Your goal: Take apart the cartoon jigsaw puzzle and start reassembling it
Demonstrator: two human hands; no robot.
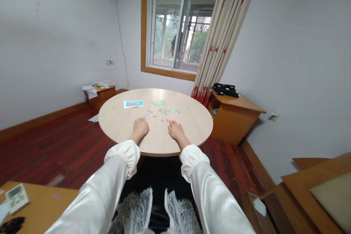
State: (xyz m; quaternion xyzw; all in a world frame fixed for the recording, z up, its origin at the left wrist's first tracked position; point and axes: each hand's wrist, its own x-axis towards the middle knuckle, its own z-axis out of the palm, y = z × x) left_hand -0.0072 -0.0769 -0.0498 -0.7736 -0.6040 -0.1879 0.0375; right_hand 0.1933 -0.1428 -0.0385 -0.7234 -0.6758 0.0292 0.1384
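My left hand rests palm down near the front of a round pale wooden table. Its fingers are slightly bent and nothing shows in them. To its right, my right hand also lies on the tabletop, fingers apart and lightly bent, their tips close to a pink jigsaw puzzle piece. Several small jigsaw pieces, mostly teal and pink, lie scattered beyond both hands. A printed picture sheet in blue, with pink and yellow figures, lies flat at the table's far left.
Behind the table on the right stands a wooden cabinet with a black cloth on it. A low cabinet with papers is at the back left. A desk corner bears a small white device at the lower left.
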